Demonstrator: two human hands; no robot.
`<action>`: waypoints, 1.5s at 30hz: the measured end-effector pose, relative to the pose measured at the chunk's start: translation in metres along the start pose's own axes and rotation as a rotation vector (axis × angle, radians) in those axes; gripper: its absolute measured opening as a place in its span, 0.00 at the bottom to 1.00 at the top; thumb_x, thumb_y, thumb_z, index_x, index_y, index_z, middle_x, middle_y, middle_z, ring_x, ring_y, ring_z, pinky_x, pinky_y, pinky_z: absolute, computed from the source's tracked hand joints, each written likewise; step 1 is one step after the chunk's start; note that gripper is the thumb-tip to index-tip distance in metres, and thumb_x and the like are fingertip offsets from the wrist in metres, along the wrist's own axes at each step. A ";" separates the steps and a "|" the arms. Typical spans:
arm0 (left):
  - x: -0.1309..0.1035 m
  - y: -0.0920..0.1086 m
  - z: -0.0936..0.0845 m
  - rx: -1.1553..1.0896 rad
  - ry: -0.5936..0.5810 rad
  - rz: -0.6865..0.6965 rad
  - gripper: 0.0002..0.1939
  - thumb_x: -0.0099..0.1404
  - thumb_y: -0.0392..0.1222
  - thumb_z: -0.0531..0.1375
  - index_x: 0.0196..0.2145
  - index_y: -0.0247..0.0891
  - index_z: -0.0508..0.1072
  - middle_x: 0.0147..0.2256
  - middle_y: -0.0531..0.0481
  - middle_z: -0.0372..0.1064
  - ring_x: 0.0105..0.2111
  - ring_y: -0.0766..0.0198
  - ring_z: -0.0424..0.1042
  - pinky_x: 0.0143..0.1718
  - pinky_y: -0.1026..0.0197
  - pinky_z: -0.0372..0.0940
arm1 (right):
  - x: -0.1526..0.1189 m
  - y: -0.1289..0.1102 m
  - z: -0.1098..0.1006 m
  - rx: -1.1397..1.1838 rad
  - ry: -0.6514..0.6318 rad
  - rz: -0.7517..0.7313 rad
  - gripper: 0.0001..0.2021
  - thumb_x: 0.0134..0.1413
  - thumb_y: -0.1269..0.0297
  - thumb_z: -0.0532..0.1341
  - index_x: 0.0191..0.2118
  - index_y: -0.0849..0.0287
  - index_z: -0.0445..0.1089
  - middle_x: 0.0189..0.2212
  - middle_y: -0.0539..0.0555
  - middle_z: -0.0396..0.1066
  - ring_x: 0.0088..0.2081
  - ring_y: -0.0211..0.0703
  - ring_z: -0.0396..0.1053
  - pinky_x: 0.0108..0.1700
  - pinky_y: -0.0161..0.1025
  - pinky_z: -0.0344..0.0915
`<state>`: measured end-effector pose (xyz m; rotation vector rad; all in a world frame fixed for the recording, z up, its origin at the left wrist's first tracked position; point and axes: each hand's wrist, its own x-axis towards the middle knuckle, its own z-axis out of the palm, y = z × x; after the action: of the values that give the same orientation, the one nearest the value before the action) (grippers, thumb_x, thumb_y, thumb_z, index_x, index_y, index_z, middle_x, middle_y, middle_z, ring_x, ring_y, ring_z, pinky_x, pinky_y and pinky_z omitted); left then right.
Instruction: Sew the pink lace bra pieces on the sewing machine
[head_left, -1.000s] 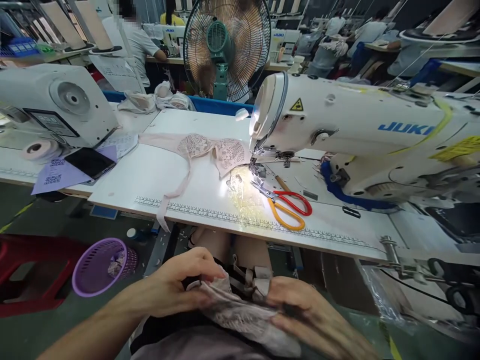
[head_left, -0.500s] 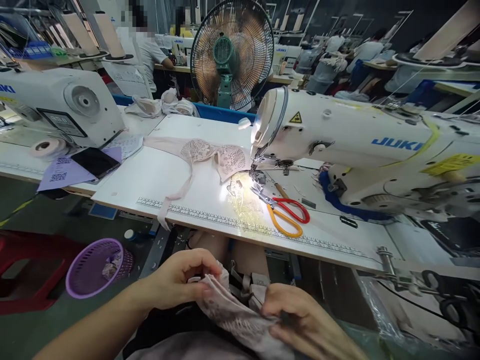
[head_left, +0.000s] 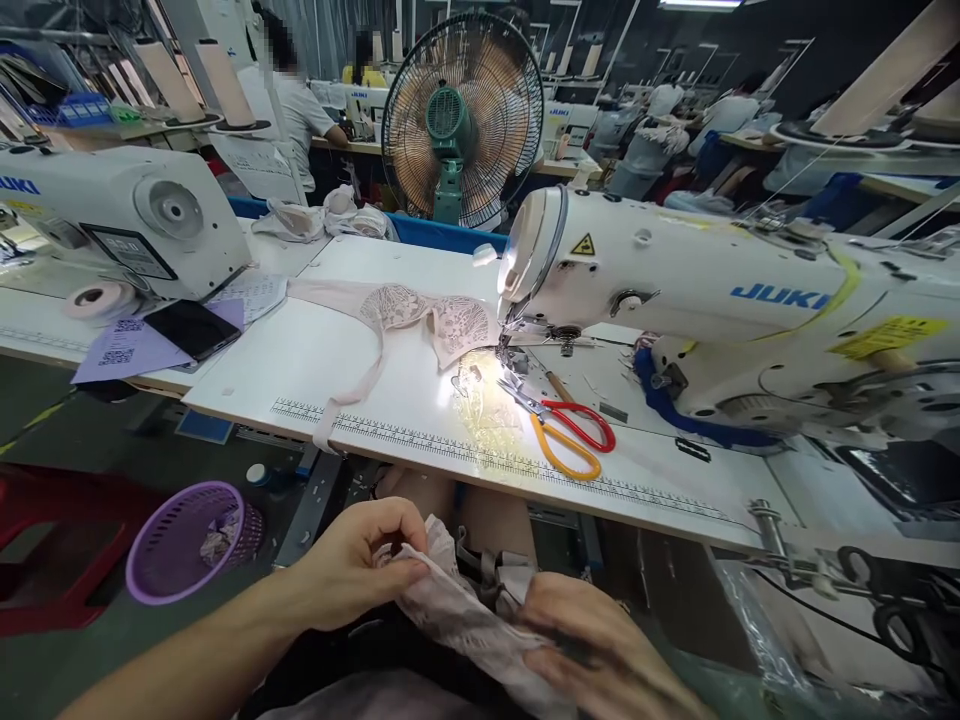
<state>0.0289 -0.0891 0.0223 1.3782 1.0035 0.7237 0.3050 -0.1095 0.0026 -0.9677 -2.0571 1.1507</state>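
Over my lap, in front of the table edge, I hold a pale pink lace bra (head_left: 469,625) stretched between both hands. My left hand (head_left: 367,565) pinches its left part between thumb and fingers. Blurred a little by motion, my right hand (head_left: 589,635) grips the fabric farther right. Another pale lace bra (head_left: 457,325) lies on the table, its right cup by the needle area of the sewing machine (head_left: 645,270). One strap of it hangs over the front edge. Scissors (head_left: 562,430) with one red and one orange handle rest near the needle plate.
At left are a second sewing machine (head_left: 135,215), a dark phone (head_left: 193,328) on purple paper and a tape roll (head_left: 101,300). A purple basket (head_left: 142,560) stands on the floor beside a red stool (head_left: 60,560). Behind the table is a large fan (head_left: 450,120). Other people sit farther back.
Both hands keep their hold on the bra, and its fabric has shifted slightly between them. The view has tilted a little; the bra and scissors on the table lie as before.
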 end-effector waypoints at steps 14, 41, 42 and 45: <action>0.020 0.000 0.026 0.420 0.166 0.098 0.04 0.57 0.41 0.54 0.26 0.41 0.66 0.23 0.55 0.62 0.22 0.67 0.60 0.20 0.67 0.53 | -0.003 0.043 0.047 0.054 0.124 0.065 0.19 0.62 0.46 0.56 0.35 0.55 0.76 0.27 0.54 0.69 0.29 0.43 0.70 0.31 0.38 0.68; 0.029 -0.005 0.032 0.197 0.134 0.223 0.09 0.64 0.40 0.59 0.27 0.38 0.74 0.26 0.52 0.67 0.26 0.68 0.66 0.26 0.68 0.62 | 0.039 0.013 0.047 0.131 0.305 0.005 0.18 0.66 0.52 0.54 0.35 0.54 0.76 0.28 0.54 0.74 0.33 0.45 0.72 0.38 0.42 0.70; 0.030 -0.004 0.033 0.193 0.153 0.229 0.09 0.64 0.40 0.59 0.26 0.38 0.73 0.25 0.52 0.67 0.25 0.68 0.66 0.25 0.68 0.62 | 0.039 0.012 0.047 0.125 0.338 -0.016 0.16 0.66 0.54 0.54 0.35 0.55 0.76 0.28 0.53 0.74 0.32 0.44 0.71 0.37 0.41 0.70; 0.031 -0.002 0.036 0.141 0.198 0.228 0.10 0.62 0.40 0.59 0.23 0.38 0.72 0.24 0.53 0.65 0.24 0.68 0.65 0.24 0.68 0.62 | 0.041 0.011 0.048 0.124 0.421 -0.050 0.14 0.65 0.57 0.56 0.35 0.56 0.76 0.27 0.53 0.74 0.29 0.41 0.70 0.33 0.38 0.68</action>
<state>0.0743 -0.0772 0.0126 1.5840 1.0787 0.9903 0.2486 -0.0938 -0.0232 -0.9940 -1.6465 0.9408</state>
